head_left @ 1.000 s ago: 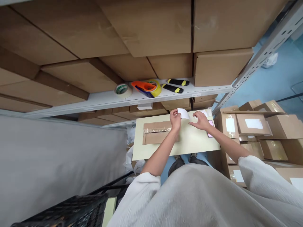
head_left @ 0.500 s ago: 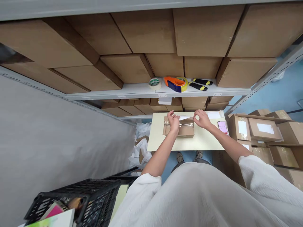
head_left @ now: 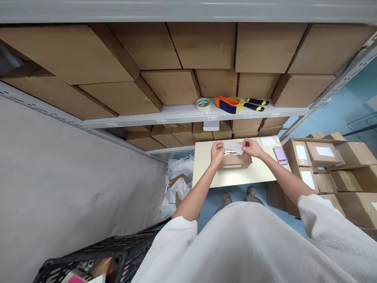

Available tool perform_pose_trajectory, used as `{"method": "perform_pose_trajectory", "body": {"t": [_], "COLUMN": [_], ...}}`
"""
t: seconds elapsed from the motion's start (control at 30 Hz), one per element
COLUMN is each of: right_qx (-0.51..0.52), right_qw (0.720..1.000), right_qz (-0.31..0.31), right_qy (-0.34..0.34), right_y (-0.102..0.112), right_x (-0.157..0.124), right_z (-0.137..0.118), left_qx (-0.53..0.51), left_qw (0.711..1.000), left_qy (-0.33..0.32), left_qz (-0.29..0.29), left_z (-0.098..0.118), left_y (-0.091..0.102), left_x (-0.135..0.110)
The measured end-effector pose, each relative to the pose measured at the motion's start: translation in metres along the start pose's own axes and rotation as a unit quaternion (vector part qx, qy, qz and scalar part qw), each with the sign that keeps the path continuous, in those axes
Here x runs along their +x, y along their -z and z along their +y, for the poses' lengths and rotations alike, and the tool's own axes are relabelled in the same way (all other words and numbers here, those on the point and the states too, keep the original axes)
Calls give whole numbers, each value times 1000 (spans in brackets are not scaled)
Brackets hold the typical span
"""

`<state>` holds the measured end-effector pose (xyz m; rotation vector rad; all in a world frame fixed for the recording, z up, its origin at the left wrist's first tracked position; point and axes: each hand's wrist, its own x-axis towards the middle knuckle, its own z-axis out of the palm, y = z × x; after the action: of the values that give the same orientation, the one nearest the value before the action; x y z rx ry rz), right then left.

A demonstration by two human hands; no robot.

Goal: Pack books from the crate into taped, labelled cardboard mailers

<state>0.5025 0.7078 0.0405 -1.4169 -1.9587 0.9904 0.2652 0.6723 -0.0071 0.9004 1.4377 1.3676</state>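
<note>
A small cardboard box (head_left: 237, 161) with shiny clear tape on top rests on the cream table (head_left: 206, 179). Over its top face lies a white label (head_left: 233, 147). At the label's right edge, my right hand (head_left: 252, 148) pinches it between thumb and fingers. My left hand (head_left: 217, 152) has its fingers curled together at the label's left edge, by the box's left end. Just how the left fingertips grip the label is too small to see clearly.
A phone (head_left: 280, 155) and white paper (head_left: 268, 140) lie at the table's right end. On the shelf ahead sit a tape roll (head_left: 203, 104), an orange tape dispenser (head_left: 228, 104) and black-yellow cutters (head_left: 253, 107). Labelled boxes (head_left: 324, 151) stand right; a black crate (head_left: 118, 251) stands lower left.
The white label has come into fuller view over the box top, between my hands. The box's front face shows more, with a white strip on it. The whole view has shifted slightly.
</note>
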Motion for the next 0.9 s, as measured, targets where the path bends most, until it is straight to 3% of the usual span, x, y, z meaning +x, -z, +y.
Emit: {"method": "perform_pose_trajectory", "body": {"t": [0.17, 0.47, 0.73, 0.9], "right_qx": [15, 17, -24, -37], "right_qw": [1000, 996, 995, 995], "right_qz": [-11, 48, 45, 53], "right_qy": [-21, -78, -86, -73], "right_y": [-4, -23, -50, -63], "right_x": [-1, 13, 22, 24], "right_z": [4, 31, 54, 63], "left_qx": [31, 70, 196, 275], "left_qw": [999, 997, 981, 961], "left_qy": [-31, 37, 9, 2], "left_qz": [-18, -17, 6, -35], "left_z": [-10, -25, -46, -48], "left_y": [8, 12, 12, 14], "left_x": [-2, -3, 2, 6]}}
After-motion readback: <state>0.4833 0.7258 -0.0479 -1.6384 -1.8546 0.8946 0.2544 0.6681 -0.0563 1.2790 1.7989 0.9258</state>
